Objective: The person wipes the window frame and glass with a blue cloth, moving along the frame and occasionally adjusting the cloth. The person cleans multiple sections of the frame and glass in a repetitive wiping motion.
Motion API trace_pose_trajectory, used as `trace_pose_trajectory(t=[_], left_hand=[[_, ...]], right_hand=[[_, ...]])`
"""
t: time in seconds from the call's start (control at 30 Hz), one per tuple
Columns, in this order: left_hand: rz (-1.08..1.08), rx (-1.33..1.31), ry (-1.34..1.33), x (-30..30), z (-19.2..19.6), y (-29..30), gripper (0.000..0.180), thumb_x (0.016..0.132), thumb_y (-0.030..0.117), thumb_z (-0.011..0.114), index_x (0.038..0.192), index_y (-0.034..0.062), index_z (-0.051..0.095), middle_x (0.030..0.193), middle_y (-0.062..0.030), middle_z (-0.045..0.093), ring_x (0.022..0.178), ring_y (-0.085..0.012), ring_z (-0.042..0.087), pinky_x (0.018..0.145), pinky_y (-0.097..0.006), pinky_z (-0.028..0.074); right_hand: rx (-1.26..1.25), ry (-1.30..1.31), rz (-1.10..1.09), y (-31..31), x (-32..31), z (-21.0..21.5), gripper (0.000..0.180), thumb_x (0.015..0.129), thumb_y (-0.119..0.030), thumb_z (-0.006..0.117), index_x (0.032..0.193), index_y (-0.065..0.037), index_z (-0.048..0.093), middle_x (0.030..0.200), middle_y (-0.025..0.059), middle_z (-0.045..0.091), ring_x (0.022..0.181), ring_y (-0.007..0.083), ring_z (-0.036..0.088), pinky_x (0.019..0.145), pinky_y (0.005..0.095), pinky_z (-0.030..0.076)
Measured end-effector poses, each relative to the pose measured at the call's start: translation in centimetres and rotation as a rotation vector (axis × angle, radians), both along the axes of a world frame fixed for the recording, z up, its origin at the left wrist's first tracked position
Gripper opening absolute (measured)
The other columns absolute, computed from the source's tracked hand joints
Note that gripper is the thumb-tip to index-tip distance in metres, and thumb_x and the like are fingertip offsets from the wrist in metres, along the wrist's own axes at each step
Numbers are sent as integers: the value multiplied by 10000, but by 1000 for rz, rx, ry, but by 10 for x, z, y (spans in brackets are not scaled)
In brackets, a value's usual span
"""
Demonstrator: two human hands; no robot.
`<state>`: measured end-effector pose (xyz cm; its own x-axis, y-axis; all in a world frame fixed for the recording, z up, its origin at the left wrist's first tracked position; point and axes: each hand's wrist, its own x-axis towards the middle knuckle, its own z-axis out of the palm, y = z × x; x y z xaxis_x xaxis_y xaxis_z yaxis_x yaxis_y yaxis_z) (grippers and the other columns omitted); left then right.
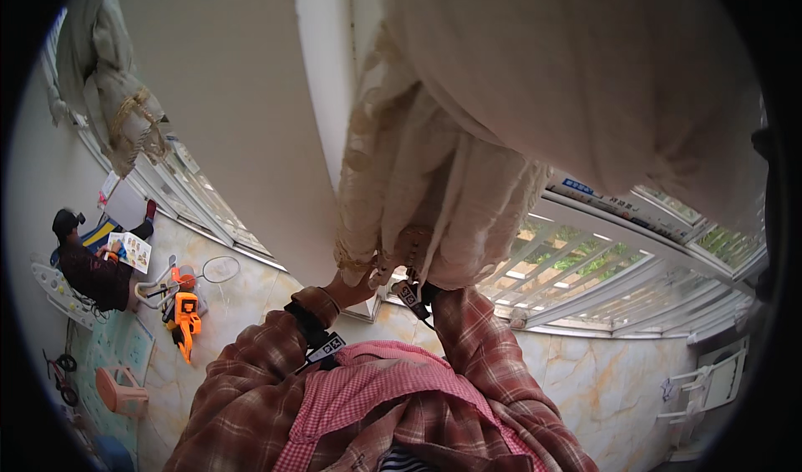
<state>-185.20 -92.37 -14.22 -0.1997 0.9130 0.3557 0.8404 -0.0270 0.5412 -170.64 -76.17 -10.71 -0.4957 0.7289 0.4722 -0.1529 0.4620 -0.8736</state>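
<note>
A cream curtain (434,163) with a lace edge hangs bunched in the middle of the view, beside a window. My left hand (351,288) grips the lower edge of the gathered fabric. My right hand (415,281) reaches up under the same bunch and is mostly hidden by the cloth, closed on it. Both forearms wear plaid sleeves with black wrist straps. A pink checked cloth (376,388) lies over my arms below.
A white barred window (601,271) runs to the right over a marble sill (585,380). At the left, a seated person (88,267) holds a picture book near an orange toy (184,317), a racket, a pink stool (121,388) and another tied curtain (109,79).
</note>
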Motion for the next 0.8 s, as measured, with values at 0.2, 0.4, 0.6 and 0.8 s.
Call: trace_pose_trajectory(t=[0.2,0.4,0.6,0.8], left_hand=[[-40,-14,-196,2,16,-26,458,867,230,650,1283,93,513,1246,-94,571,1169,-296,537,1054,-396,386],[297,505,-25,-21,81,-53,171,759,-34,648,910,46,662,957,-109,633,886,-290,628,741,-381,516],[271,745,418,-61,137,-41,525,914,278,604,1338,3,460,1469,-272,345,1343,-486,327,1059,-580,312],[293,805,552,-62,155,8,836,861,505,644,1450,22,300,1527,-331,174,1404,-547,135,1081,-678,138]], right_hand=[[-128,-59,116,-13,-14,-12,413,790,33,566,1177,-105,609,1034,79,544,941,248,504,819,365,443],[-292,-26,201,10,-18,-24,374,858,13,548,1214,-94,584,979,52,571,887,195,530,778,326,459],[-375,75,188,13,-55,-57,335,926,-8,530,1251,-84,559,923,26,598,834,143,555,738,286,475],[44,-97,-26,-59,-50,-57,467,837,86,471,1286,-33,517,1115,112,579,1024,239,562,919,321,440]])
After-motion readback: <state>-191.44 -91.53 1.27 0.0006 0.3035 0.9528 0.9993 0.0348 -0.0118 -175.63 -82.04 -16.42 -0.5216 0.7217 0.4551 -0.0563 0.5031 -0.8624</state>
